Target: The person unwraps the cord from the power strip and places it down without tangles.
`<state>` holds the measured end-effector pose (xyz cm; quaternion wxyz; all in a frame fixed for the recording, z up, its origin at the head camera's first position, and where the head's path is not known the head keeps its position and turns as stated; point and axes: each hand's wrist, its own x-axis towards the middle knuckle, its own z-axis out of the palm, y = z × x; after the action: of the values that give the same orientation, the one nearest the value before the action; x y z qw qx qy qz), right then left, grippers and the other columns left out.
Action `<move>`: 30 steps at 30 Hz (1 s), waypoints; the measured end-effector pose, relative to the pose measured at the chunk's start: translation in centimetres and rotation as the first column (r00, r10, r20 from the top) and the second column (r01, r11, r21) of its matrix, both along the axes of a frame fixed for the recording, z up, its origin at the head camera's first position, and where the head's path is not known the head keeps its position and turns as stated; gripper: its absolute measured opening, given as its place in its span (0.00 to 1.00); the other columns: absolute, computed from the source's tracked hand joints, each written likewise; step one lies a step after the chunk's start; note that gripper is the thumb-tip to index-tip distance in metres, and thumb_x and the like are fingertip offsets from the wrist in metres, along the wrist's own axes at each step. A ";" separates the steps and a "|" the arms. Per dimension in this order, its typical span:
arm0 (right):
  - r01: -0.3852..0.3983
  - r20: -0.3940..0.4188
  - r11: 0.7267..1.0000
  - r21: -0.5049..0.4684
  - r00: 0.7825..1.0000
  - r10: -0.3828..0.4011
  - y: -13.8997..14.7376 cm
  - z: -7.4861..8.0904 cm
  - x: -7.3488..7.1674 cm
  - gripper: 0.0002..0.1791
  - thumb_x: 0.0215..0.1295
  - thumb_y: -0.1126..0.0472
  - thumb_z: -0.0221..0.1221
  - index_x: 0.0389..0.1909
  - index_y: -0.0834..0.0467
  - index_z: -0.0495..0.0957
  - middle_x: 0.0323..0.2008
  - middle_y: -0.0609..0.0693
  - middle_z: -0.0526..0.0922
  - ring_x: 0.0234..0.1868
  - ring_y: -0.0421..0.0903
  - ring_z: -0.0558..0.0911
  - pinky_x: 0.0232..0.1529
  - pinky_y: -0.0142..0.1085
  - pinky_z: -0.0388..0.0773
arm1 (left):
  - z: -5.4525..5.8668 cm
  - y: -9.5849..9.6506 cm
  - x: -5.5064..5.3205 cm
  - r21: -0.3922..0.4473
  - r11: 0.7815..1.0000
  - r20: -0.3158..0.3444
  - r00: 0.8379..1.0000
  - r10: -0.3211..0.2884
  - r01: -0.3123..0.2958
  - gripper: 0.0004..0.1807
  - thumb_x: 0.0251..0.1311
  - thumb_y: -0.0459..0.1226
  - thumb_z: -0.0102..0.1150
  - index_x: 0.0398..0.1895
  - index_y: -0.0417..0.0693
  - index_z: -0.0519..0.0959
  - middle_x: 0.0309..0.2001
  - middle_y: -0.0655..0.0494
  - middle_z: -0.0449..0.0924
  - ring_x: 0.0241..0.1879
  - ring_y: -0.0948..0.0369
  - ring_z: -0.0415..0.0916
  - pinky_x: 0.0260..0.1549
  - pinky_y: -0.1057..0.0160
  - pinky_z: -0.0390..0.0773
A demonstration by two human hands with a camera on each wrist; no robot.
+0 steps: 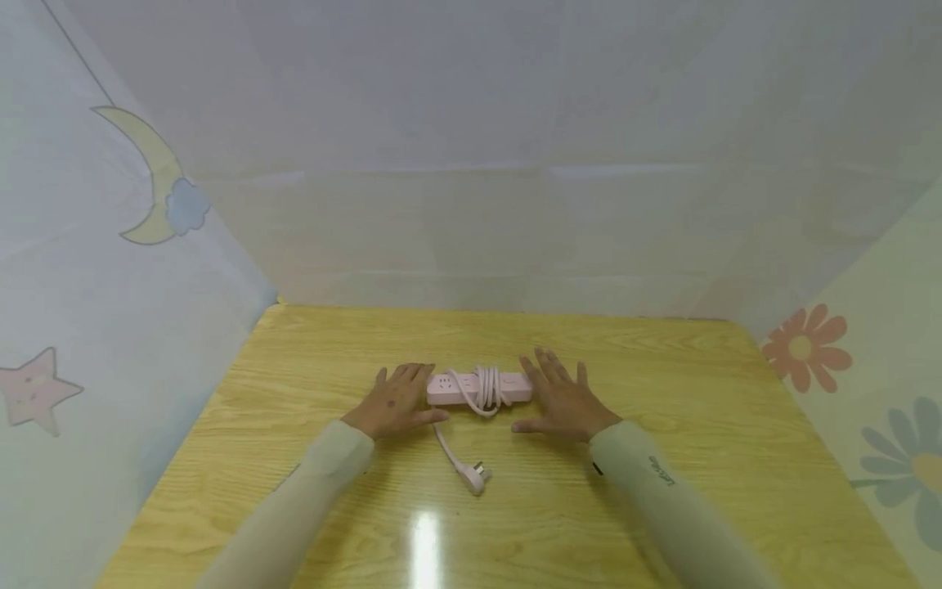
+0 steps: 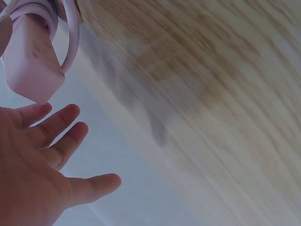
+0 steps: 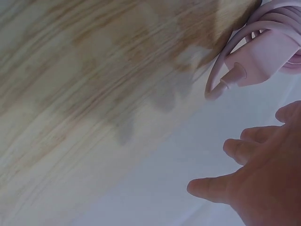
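Note:
A pink power strip [image 1: 518, 388] lies crosswise on the wooden table, its cord [image 1: 487, 388] wound several times around the middle. The loose cord end runs toward the front, where the three-pin plug [image 1: 473, 479] rests on the tabletop. At the strip's left end is my left hand [image 1: 397, 403], fingers spread and extended. My right hand [image 1: 568, 406] is spread at the other end, its fingertips close to the strip. In the left wrist view, the strip's end [image 2: 35, 68] sits just beyond the fingertips. The right wrist view shows its other end [image 3: 263, 59] with cord loops around it.
The wood-grain tabletop [image 1: 692, 393] reaches back to a pale hanging sheet [image 1: 486, 237]. More sheeting closes in both sides, printed with a moon [image 1: 150, 164] and a star [image 1: 37, 388] on the left and flowers [image 1: 802, 348] on the right.

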<state>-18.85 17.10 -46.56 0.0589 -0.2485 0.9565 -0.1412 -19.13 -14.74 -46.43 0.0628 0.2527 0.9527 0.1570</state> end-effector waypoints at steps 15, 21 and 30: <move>0.010 0.002 1.000 -0.005 1.000 -0.010 -0.2 -0.5 -0.5 0.62 0.56 0.30 0.65 0.80 0.58 0.44 0.78 0.64 0.41 0.77 0.64 0.44 0.65 0.73 0.36 | -0.6 0.6 -0.5 -0.014 1.000 -0.045 0.999 -0.026 0.026 0.35 0.66 0.58 0.56 0.63 0.41 0.69 0.58 0.42 0.74 0.59 0.44 0.70 0.62 0.31 0.59; 0.004 0.004 1.000 -0.005 1.000 -0.004 -0.2 -0.4 -0.3 0.62 0.56 0.31 0.65 0.79 0.59 0.45 0.78 0.65 0.42 0.77 0.64 0.44 0.65 0.73 0.35 | -0.7 1.3 -0.7 0.019 1.000 -0.011 1.000 0.012 -0.012 0.34 0.66 0.58 0.58 0.62 0.41 0.70 0.57 0.41 0.76 0.58 0.45 0.71 0.63 0.31 0.56; -0.004 -0.006 1.000 0.007 1.000 0.004 0.0 -0.2 -0.2 0.62 0.57 0.31 0.65 0.80 0.59 0.44 0.78 0.64 0.41 0.77 0.64 0.45 0.65 0.73 0.36 | -1.1 1.9 -0.9 -0.027 0.999 -0.013 0.999 0.042 -0.042 0.33 0.68 0.57 0.55 0.59 0.38 0.70 0.57 0.39 0.76 0.60 0.44 0.69 0.63 0.32 0.56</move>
<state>-19.07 17.09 -46.74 0.0569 -0.2507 0.9566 -0.1371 -20.03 -12.86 -47.52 0.0568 0.2329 0.9601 0.1438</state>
